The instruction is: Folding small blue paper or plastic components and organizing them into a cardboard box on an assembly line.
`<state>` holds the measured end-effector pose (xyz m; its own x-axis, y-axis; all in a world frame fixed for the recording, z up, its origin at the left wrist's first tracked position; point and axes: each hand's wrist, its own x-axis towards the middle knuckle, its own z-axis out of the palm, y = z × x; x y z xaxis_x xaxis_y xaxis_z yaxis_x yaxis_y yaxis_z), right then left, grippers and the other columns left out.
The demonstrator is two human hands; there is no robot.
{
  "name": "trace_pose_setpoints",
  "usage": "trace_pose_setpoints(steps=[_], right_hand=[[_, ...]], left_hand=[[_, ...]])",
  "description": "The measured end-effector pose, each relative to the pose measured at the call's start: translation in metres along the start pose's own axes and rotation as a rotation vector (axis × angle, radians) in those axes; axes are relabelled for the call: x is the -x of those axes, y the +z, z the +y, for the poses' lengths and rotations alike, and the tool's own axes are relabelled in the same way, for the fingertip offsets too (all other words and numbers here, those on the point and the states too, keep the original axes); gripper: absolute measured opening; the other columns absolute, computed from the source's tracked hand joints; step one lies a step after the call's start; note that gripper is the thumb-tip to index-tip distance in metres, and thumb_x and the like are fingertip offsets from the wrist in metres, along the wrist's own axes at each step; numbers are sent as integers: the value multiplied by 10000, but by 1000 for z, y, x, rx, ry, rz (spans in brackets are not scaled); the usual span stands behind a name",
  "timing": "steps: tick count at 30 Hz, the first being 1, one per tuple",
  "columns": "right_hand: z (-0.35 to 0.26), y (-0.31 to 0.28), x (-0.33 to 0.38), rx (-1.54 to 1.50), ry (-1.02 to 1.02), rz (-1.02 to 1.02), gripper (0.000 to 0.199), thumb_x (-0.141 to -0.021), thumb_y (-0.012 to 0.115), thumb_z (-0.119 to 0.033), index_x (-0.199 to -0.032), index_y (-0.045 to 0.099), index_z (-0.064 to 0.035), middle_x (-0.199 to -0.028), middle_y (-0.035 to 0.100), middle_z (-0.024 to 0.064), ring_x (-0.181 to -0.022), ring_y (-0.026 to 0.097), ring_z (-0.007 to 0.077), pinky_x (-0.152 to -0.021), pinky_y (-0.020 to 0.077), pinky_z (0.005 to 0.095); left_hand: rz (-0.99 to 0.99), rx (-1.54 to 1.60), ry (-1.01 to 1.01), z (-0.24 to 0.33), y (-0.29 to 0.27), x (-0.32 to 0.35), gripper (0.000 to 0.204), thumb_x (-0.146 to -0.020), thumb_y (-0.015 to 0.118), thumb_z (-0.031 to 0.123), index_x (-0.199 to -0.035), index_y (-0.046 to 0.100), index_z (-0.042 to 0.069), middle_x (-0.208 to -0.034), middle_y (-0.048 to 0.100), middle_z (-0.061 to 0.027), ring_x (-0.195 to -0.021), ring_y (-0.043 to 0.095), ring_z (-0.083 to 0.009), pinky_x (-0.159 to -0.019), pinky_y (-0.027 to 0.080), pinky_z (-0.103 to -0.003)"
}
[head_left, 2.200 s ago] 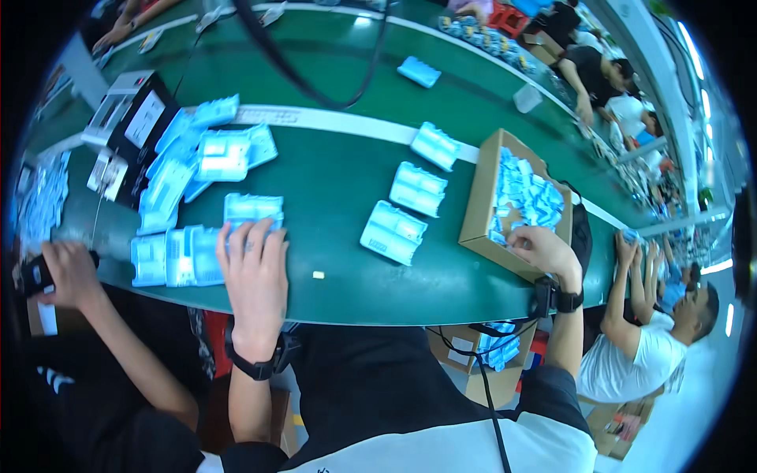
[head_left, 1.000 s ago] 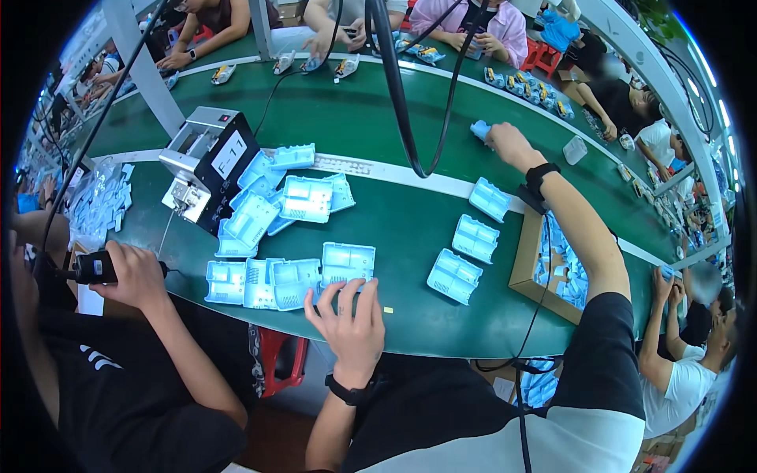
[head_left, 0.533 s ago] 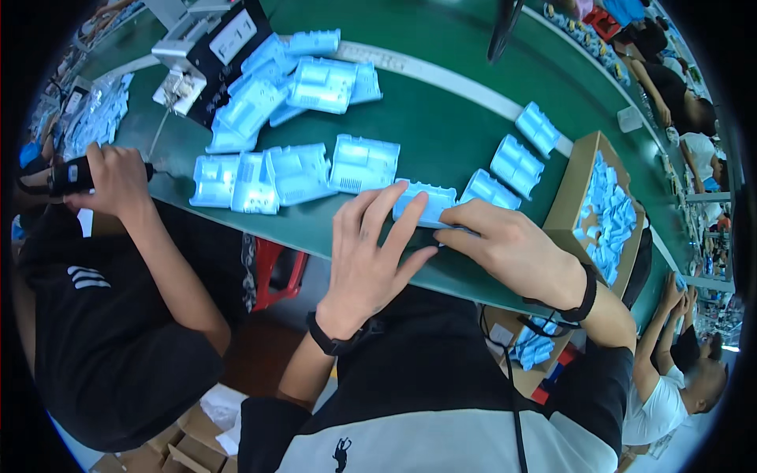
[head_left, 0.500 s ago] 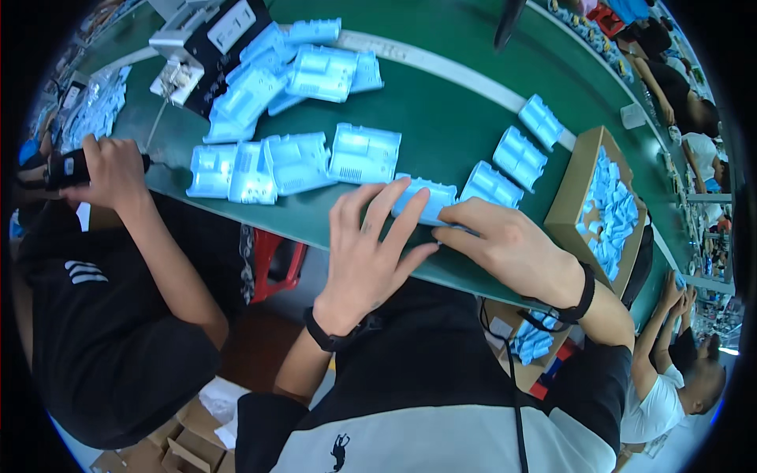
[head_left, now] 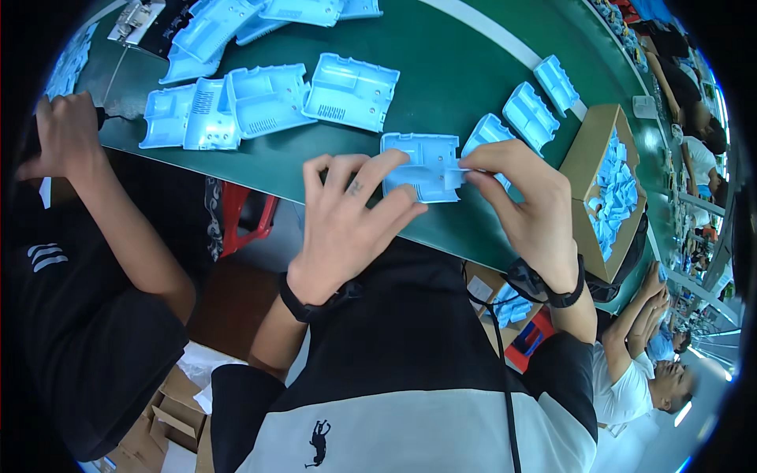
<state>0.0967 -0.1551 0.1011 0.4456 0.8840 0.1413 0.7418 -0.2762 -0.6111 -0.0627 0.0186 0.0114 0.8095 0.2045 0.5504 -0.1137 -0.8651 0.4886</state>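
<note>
A light-blue plastic housing half (head_left: 426, 150) lies with its hollow side up near the table's front edge. My left hand (head_left: 339, 221) holds it by its left end, the curved fingertips against its rim and inside. My right hand (head_left: 524, 189) pinches a small light-blue piece (head_left: 453, 179) between thumb and forefinger, over the housing's right end. Whether that piece touches the housing I cannot tell. Right behind my right fingers stands another housing half (head_left: 487, 132), partly covered by the hand.
Several housing halves (head_left: 351, 91) lie in a row on the left, with a stack (head_left: 209, 31) behind. Two more (head_left: 530, 117) stand at the right, near a cardboard box (head_left: 587, 169) of small blue pieces. A co-worker's hand (head_left: 71, 134) is at far left.
The view has shifted, so the table's things sit differently. My left fingers have closed in on the housing's left end. My right hand has drawn back to its right end, showing the small piece.
</note>
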Motion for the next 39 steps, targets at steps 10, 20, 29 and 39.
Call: trace_pose_setpoints(steps=[10,20,29,39], right_hand=[[-15,19,-8,403,-116,-161,200,-849,746,46,-1022,698,-44,-964,611,83,-899,596,294,-765,530,395],[-10,15,-27,349,-118,-308,155,-841,773,-33,-930,647,-43,-900,544,97,-868,565,310,-749,498,422],[-6,21,-22,347,-105,-214,132,-864,766,-53,-951,666,-48,-893,571,100,-870,598,318,-751,505,434],[75,-119,100,593,501,250,259,-936,751,-67,-1187,717,-12,-1030,718,135,-881,691,270,-810,557,355]], left_hand=[[-35,63,15,-7,4,9,299,-803,883,324,-956,668,185,-1224,657,40,-855,585,-193,-855,407,-399],[-29,42,21,-10,6,11,266,-806,869,355,-939,683,219,-1224,648,77,-827,557,-187,-843,416,-394],[-55,71,65,-8,2,2,271,-765,887,283,-985,769,177,-1222,710,20,-793,585,-196,-783,431,-373],[-92,223,-67,31,15,-11,355,-875,822,96,-1223,752,107,-1383,648,-89,-905,642,-258,-831,506,-391]])
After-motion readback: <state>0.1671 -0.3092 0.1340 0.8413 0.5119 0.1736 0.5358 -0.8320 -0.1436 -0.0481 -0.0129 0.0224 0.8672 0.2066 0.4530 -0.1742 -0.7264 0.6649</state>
